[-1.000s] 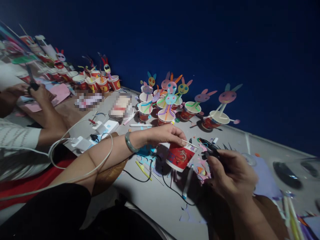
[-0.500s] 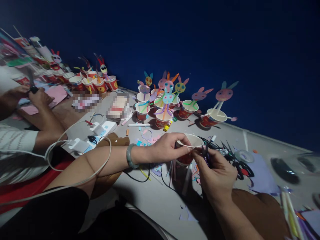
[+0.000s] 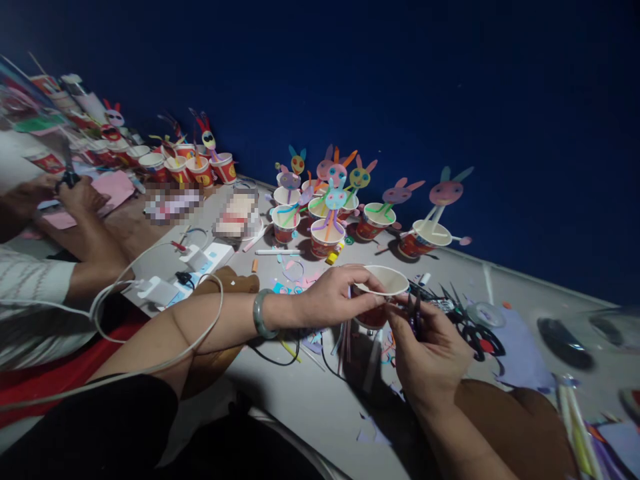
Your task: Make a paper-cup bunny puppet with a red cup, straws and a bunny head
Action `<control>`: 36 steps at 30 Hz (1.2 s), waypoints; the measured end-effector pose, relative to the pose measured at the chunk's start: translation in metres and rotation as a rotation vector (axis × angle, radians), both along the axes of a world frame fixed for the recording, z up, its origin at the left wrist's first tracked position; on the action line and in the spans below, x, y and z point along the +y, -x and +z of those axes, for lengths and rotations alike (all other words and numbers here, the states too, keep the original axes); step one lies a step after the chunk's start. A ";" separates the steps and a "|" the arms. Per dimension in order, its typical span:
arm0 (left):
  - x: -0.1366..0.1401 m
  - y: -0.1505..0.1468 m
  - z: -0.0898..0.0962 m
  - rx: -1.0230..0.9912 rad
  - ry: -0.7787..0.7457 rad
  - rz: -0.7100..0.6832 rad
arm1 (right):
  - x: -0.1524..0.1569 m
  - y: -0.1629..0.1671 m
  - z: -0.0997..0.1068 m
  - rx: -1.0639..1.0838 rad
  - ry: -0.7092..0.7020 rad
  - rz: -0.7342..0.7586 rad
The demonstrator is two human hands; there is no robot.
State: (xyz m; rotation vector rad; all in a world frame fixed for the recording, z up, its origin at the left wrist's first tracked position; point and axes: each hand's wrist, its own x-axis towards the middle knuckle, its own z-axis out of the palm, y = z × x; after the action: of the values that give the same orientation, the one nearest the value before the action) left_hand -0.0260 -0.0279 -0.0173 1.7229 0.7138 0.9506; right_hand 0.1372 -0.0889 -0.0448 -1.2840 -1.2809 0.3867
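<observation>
My left hand (image 3: 345, 293) is closed on the rim of a red-and-white paper cup (image 3: 387, 281), fingers inside and thumb outside. The cup's open mouth faces up, tilted slightly. At the near side of the rim, the fingertips of my right hand (image 3: 430, 340) meet those of my left. What they pinch there is hidden. Tucked in my right hand is a small pair of scissors (image 3: 414, 317) with dark pointed tips and a purple part, pointing upward. Their lower part is covered by my fingers.
Several cups with paper rabbit figures (image 3: 327, 229) stand by the blue wall. Larger scissors (image 3: 480, 340), a tape roll (image 3: 485, 313) and purple paper (image 3: 523, 353) lie right. A power strip (image 3: 197, 270) with cables is left. Beyond it, a co-worker's hands (image 3: 83, 200) hold scissors.
The cup has tipped slightly, so more of its inside shows. My right hand's fingers have shifted a little at the rim, and the small scissors have turned slightly.
</observation>
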 end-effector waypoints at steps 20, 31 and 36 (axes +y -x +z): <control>0.006 0.000 -0.002 0.219 -0.241 -0.043 | 0.000 -0.014 -0.001 -0.503 -0.222 -0.038; 0.017 0.001 -0.007 -0.009 0.076 0.018 | 0.004 -0.014 0.012 -0.214 0.000 0.158; 0.028 0.002 -0.008 -0.176 0.508 -0.023 | -0.001 -0.019 0.024 -0.321 0.006 0.652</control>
State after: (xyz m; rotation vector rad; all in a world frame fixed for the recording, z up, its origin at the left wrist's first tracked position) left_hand -0.0277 -0.0001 -0.0256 1.1859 0.7405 0.8077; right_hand 0.1558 -0.0900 -0.0208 -0.9259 -1.9729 0.6565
